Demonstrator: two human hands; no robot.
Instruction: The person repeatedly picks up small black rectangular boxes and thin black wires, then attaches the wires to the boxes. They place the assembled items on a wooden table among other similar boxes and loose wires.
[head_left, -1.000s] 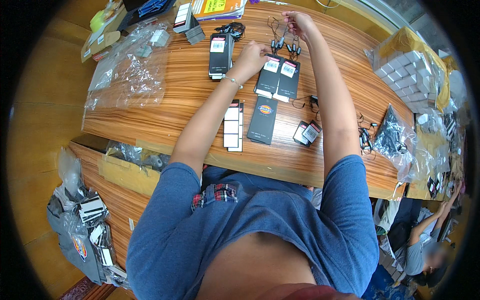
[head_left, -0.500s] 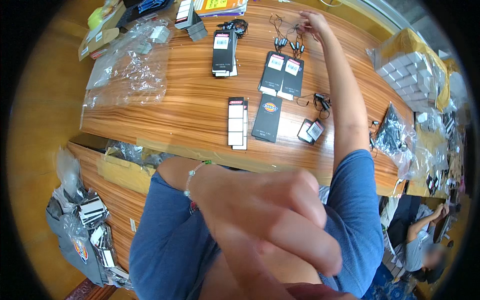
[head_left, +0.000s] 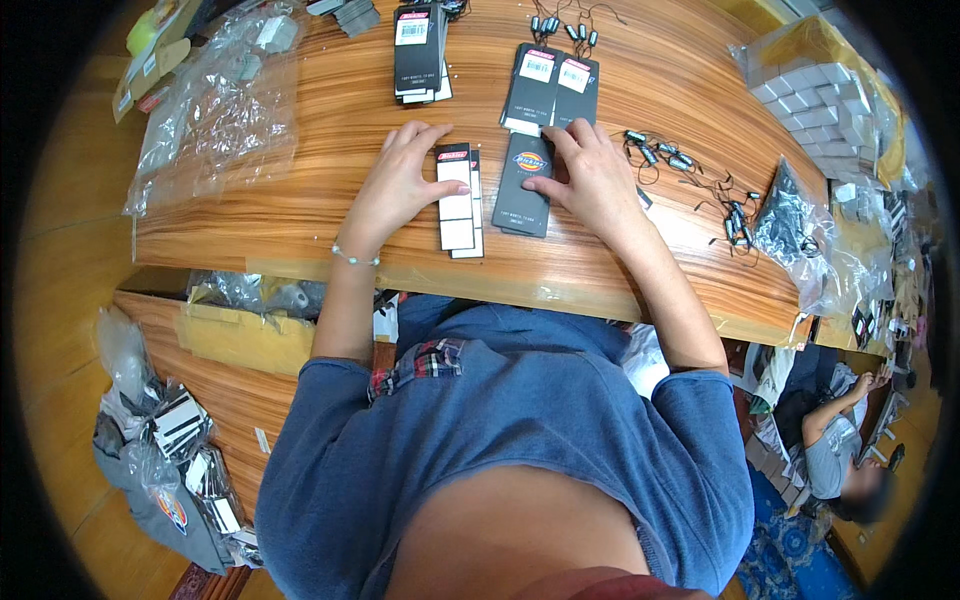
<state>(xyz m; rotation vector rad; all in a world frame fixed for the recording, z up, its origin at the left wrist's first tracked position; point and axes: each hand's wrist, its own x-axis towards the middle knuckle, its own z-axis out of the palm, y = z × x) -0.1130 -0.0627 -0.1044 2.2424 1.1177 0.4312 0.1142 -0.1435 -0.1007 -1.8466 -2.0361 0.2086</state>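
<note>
My left hand [head_left: 403, 187] is open, its thumb resting on the white-panelled tags [head_left: 456, 215] with red tops, which overlap in a small pile. Beside them lies a dark grey hang tag stack [head_left: 523, 200] with a coloured oval emblem. My right hand [head_left: 592, 185] touches that stack's right side with thumb and index finger, the fingers spread apart. Just beyond, two piles of dark tags with barcode stickers [head_left: 530, 90] lie side by side, black strings with small clips [head_left: 565, 35] at their far ends.
A taller dark tag pile [head_left: 418, 60] stands farther left. Loose black strings [head_left: 680, 160] lie right of my hand, near a plastic bag of black items [head_left: 785, 240]. Clear plastic [head_left: 220, 120] covers the left side. A wrapped block of white boxes [head_left: 815, 95] stands far right; another person [head_left: 840, 440] sits lower right.
My left hand has gone from close before the camera to the white-panelled tags. My right hand has come back from the far strings to the dark tag stack. More strings now lie spread at right.
</note>
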